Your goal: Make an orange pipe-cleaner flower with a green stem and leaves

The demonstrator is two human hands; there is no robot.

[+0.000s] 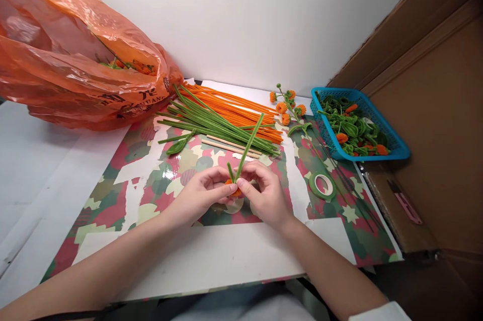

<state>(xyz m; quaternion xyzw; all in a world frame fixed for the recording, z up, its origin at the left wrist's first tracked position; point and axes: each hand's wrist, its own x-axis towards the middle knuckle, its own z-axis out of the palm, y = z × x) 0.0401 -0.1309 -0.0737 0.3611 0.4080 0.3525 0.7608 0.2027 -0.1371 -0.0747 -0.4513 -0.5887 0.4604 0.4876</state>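
Note:
My left hand (204, 194) and my right hand (264, 192) meet over the patterned mat (151, 180), fingers pinched together. Between them sits a small orange fuzzy piece (234, 191) with a green pipe cleaner (249, 147) rising from it, tilted up and to the right. Both hands grip this piece. Behind them lies a bundle of green pipe cleaners (211, 122) and a bundle of orange pipe cleaners (241, 109), with two wooden sticks (230, 146) in front of them.
A big orange plastic bag (75, 54) lies at the back left. A blue basket (358, 122) of green and orange pieces stands at the right, by a finished sprig of orange flowers (289, 107). A roll of green tape (322, 185) lies near my right hand. Cardboard (433, 109) walls the right side.

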